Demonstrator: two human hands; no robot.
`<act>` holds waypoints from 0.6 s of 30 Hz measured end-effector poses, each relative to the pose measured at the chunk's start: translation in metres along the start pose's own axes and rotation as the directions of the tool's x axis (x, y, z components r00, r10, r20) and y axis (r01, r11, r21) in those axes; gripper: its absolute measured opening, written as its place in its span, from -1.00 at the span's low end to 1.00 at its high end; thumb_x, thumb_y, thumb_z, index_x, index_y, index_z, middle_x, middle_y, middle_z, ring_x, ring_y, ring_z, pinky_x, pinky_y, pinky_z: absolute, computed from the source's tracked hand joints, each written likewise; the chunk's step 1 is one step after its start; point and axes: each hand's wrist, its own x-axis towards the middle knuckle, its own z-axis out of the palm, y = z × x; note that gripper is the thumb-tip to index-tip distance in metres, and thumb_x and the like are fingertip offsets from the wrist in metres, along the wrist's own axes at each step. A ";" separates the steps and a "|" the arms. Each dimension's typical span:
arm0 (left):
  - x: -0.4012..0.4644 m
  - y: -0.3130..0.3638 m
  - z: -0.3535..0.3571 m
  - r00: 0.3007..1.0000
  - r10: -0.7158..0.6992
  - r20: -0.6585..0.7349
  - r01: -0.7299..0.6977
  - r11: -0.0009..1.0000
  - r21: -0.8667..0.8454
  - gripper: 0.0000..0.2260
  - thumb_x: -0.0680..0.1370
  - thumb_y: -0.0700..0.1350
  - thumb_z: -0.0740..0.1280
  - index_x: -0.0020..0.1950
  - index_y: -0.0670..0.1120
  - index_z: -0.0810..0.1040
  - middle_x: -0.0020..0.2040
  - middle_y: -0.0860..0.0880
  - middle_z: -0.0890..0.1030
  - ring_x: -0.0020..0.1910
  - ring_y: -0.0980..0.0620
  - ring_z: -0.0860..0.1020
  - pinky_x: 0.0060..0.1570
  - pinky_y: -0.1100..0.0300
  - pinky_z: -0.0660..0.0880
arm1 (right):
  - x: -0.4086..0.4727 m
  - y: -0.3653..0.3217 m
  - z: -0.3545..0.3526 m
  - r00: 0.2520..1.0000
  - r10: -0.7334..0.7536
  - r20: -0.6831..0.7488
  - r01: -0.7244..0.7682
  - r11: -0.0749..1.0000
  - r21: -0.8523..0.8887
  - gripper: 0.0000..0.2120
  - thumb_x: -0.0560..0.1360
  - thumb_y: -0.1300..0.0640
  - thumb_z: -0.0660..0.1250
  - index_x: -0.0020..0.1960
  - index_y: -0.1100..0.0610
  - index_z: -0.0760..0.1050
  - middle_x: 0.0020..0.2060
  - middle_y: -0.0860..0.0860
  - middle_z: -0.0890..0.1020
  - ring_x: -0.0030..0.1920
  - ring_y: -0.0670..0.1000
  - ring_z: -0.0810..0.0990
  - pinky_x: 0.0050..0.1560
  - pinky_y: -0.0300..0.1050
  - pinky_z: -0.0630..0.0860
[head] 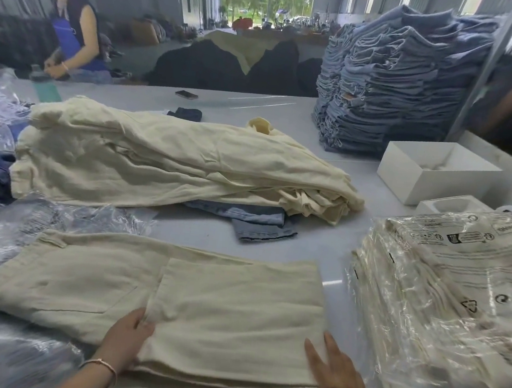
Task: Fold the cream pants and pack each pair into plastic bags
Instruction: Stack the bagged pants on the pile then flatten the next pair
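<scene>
A cream pair of pants (207, 298) lies partly folded on the table in front of me, its legs doubled over the seat. My left hand (123, 336) holds the left edge of the folded layer, fingers tucked under it. My right hand (337, 380) rests flat on the right near corner with straight fingers. Behind lies a pile of unfolded cream pants (158, 156). At the right sits a stack of bagged cream pants (445, 290) in clear plastic. Loose plastic bags (25, 234) lie at the left.
A tall stack of blue denim (400, 79) stands at the back right, with an open white box (435, 170) before it. A denim piece (261, 225) pokes out under the cream pile. A phone (186, 94) lies further back. Another person (76, 29) works at far left.
</scene>
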 end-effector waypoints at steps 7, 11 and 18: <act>0.003 0.004 -0.013 0.991 0.044 -0.125 -0.017 0.979 0.205 -0.77 0.47 -0.13 0.44 0.11 -0.10 0.58 -0.17 -0.09 0.60 -0.17 -0.06 0.54 -0.16 0.13 0.37 | 0.031 -0.001 -0.022 0.784 0.121 0.609 -0.098 0.993 -0.071 -0.11 0.46 0.09 0.28 0.55 -0.15 -0.26 0.53 0.14 -0.26 0.55 0.13 -0.12 0.45 -0.04 0.16; -0.014 -0.004 -0.013 0.995 0.030 -0.099 0.024 0.865 0.501 -0.73 0.50 0.14 0.30 0.16 0.10 0.48 0.06 -0.01 0.63 0.07 -0.07 0.58 -0.02 0.13 0.48 | 0.043 0.008 -0.027 0.803 0.110 0.586 -0.393 0.836 0.383 0.04 0.30 -0.23 0.50 0.56 0.04 -0.01 0.46 0.12 0.19 0.46 0.11 0.23 0.43 -0.04 0.23; -0.026 -0.019 -0.006 0.979 0.170 -0.113 -0.067 0.791 0.608 -0.52 0.55 0.17 0.21 0.44 0.09 0.24 0.33 0.07 0.40 0.27 0.02 0.46 0.15 0.15 0.42 | 0.063 0.014 -0.006 0.754 0.424 0.501 -0.646 0.613 0.454 -0.71 0.38 0.22 0.49 0.01 0.39 0.59 -0.08 0.23 0.65 -0.02 0.17 0.62 -0.02 -0.02 0.49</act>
